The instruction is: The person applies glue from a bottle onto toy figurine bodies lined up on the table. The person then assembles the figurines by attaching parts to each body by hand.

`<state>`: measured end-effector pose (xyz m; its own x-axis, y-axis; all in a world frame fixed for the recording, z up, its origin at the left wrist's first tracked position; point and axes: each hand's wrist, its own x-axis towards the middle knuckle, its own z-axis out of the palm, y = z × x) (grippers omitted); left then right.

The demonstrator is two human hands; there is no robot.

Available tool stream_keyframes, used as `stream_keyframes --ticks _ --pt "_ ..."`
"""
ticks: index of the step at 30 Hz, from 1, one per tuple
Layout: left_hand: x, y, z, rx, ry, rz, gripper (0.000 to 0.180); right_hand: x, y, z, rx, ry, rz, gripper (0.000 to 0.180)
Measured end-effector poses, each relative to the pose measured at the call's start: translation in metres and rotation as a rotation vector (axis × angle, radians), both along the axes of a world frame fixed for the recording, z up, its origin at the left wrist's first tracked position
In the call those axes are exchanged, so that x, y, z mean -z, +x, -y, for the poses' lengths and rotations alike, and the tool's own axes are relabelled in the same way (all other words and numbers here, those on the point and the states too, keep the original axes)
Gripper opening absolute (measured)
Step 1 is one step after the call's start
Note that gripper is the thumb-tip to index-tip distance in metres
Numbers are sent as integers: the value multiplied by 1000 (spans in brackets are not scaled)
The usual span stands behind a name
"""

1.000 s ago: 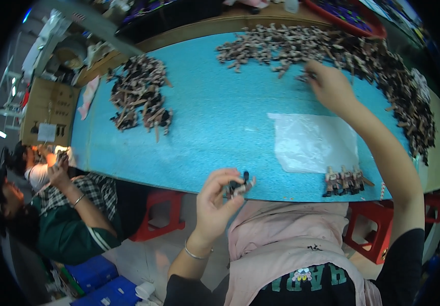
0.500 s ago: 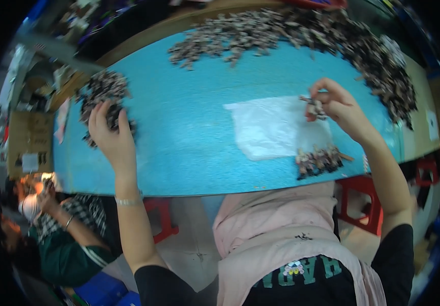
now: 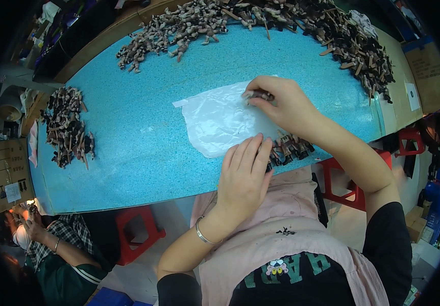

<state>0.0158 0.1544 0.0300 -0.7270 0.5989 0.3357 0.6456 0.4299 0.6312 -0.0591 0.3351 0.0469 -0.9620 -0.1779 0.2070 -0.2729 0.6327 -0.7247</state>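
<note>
Pinched in my right hand (image 3: 276, 102) is a small brown and whitish figurine (image 3: 262, 95), held over the far right part of a clear plastic bag (image 3: 215, 120) that lies flat on the blue tabletop. My left hand (image 3: 245, 173) rests at the bag's near edge, its fingers stretched out and close together. Its fingertips are beside a short row of similar figurines (image 3: 291, 149) near the table's front edge. Part of that row is hidden behind my left hand.
A long heap of figurines (image 3: 189, 25) runs along the table's far edge and curves down the right side, with flat wooden sticks among them. A smaller pile (image 3: 67, 127) lies at the left. Red stools (image 3: 136, 232) stand below; another person (image 3: 67, 239) sits at lower left.
My left hand has moved from the left pile across to the row by the bag. My right hand has shifted left over the bag with a figurine. The head view has turned too.
</note>
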Motion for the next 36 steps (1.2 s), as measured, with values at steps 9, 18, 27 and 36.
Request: stream_keyframes --ticks 9,18,27,36 --pt "0 0 0 -36 48 -12 62 0 -6 10 -51 65 -6 13" --pt "-7 6 32 -166 136 77 57 -8 2 7 76 -242 134 16" --pt "-16 26 76 -246 302 566 57 -32 59 19 -88 -630 624 30" --pt "-18 21 76 -188 189 478 57 -15 98 49 -239 -478 363 24"
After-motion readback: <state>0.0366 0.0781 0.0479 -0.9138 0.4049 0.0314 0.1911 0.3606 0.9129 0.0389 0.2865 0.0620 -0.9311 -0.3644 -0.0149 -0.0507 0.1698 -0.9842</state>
